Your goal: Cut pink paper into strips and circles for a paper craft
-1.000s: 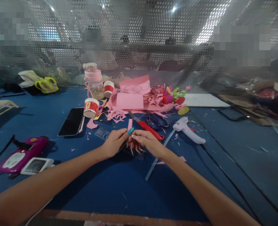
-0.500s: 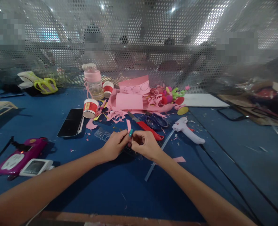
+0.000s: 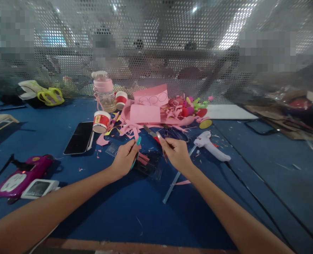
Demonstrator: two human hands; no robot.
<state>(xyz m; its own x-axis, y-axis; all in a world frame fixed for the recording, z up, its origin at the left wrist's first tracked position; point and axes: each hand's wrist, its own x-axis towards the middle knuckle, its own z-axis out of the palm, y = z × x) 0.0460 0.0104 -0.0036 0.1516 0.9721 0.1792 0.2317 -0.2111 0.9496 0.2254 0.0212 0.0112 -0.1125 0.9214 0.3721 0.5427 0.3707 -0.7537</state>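
While the blue table [image 3: 252, 169] stretches out under a litter of pink paper scraps [image 3: 146, 116], your two hands sit well apart above a clear plastic tray [image 3: 149, 164]. Your left hand [image 3: 124, 158] has its fingers closed around a teal-handled tool [image 3: 135, 155] (too blurred to identify). Your right hand [image 3: 176, 153] pinches a thin pink strip [image 3: 160, 139] between thumb and forefinger, just in front of the red-handled scissors [image 3: 156, 135].

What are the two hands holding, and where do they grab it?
The left hand pinches a pink paper strip at its lower end. The right hand seems to hold nothing that can be made out.
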